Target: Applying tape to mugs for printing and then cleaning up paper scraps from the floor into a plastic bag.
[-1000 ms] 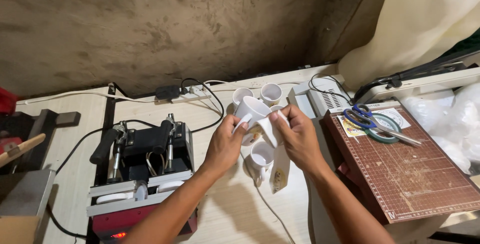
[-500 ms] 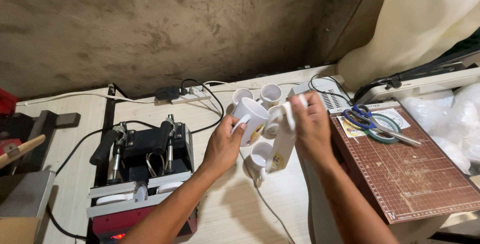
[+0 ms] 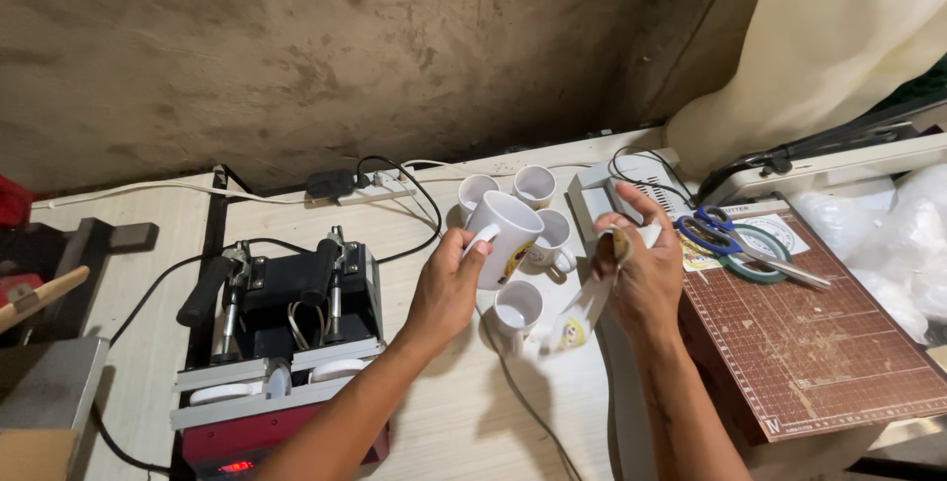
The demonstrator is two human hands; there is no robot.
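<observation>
Mug (image 3: 505, 237) tilted in left hand (image 3: 446, 289), grip closed round its handle; right hand (image 3: 639, 279) just beside pinches a paper strip (image 3: 582, 315).

White mug (image 3: 505, 239) with yellow print, in left hand (image 3: 449, 289). Right of right hand (image 3: 641, 274): blue-handled scissors (image 3: 735, 244), brown gridded cutting mat (image 3: 809, 338).

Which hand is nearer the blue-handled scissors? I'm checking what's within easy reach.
Right. The right hand, holding a paper strip, is just left of the scissors. The left hand grips a white mug farther left.
</observation>
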